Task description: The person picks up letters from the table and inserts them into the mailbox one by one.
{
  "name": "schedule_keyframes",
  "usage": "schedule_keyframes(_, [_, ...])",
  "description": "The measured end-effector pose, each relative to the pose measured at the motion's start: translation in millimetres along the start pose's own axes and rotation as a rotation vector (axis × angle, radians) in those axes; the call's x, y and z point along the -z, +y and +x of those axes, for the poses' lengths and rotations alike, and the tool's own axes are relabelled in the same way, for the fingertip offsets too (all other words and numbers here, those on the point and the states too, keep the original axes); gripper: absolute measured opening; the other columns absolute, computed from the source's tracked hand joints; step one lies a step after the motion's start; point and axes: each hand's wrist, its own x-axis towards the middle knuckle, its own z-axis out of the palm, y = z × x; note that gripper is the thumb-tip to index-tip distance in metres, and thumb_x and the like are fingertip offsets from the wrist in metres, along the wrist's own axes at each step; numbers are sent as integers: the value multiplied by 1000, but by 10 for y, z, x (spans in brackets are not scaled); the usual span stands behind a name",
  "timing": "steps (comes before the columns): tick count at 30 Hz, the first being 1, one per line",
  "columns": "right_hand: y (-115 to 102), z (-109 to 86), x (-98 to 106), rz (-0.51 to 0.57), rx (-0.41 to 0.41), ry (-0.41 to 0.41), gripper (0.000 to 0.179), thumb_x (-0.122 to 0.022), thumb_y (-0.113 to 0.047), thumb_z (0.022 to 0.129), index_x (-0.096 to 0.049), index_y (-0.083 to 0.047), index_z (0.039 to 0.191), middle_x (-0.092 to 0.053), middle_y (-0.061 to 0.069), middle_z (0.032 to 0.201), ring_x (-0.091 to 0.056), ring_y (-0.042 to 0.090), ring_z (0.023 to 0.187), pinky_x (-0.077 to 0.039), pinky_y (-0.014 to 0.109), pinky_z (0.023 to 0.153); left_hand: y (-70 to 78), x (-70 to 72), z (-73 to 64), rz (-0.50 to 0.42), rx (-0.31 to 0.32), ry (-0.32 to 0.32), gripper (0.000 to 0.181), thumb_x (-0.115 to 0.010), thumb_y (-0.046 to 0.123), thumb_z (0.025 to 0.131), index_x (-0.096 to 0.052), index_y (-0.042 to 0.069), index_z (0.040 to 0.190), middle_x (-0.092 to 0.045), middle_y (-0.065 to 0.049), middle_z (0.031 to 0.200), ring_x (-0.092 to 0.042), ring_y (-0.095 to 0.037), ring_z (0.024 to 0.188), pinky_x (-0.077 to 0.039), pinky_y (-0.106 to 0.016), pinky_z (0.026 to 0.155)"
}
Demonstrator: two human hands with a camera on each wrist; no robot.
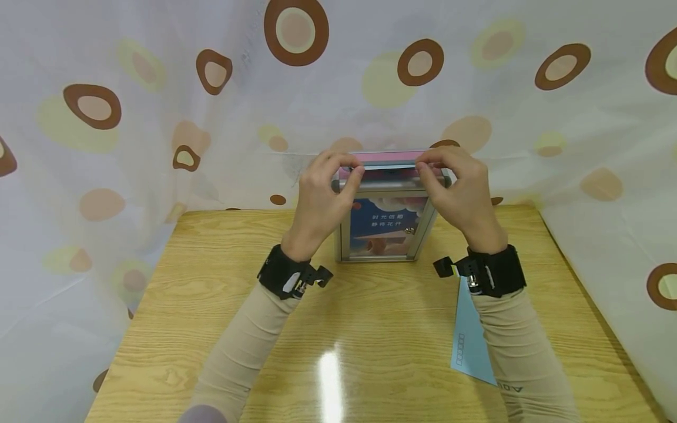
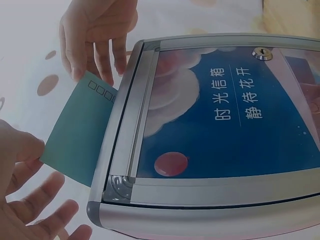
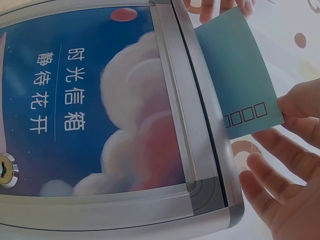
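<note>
A blue-green envelope (image 2: 75, 130) stands partly inside the top of a metal-framed letter box (image 1: 388, 226); its lower part is hidden in the box. My left hand (image 1: 325, 197) pinches one upper corner between thumb and forefinger. At the opposite corner, my right hand (image 1: 460, 191) pinches the envelope in the same way. In the right wrist view, a row of small red squares is printed on the envelope (image 3: 245, 75) near the right hand (image 3: 290, 165). The box's blue front panel (image 2: 200, 135) carries white characters, painted clouds and a keyed lock (image 2: 262, 53).
A second light-blue envelope (image 1: 473, 341) lies on the wooden table (image 1: 370, 329), partly beneath the right forearm. Behind the box hangs a white sheet (image 1: 338, 106) with brown and yellow spots, close to the table's back edge. Both wrists wear black camera straps (image 1: 288, 273).
</note>
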Motion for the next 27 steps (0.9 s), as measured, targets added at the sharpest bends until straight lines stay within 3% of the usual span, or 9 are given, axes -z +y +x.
schedule_keyframes(7, [80, -11, -19, -17, 26, -9, 9, -66, 5, 86, -70, 6, 93, -67, 22, 89, -59, 32, 84, -46, 43, 73, -19, -9, -21, 1, 15, 0, 12, -65, 13, 94, -69, 4, 100, -67, -12, 103, -58, -25, 105, -47, -40, 97])
schedule_keyframes(15, [-44, 18, -1, -6, 47, -1, 9, -62, 9, 83, -69, 9, 89, -67, 26, 91, -56, 39, 98, -44, 49, 93, -27, -10, -22, 1, 23, -5, 13, -67, 14, 93, -70, 4, 101, -67, -12, 104, -58, -24, 106, -48, -40, 97])
schedule_keyframes(27, [114, -64, -55, -4, 28, -11, 13, -64, 3, 83, -71, 5, 94, -68, 25, 97, -55, 38, 104, -41, 51, 98, -34, -8, -58, -6, 33, -18, 17, -65, 12, 94, -70, 3, 108, -66, -14, 110, -58, -24, 109, -48, -41, 96])
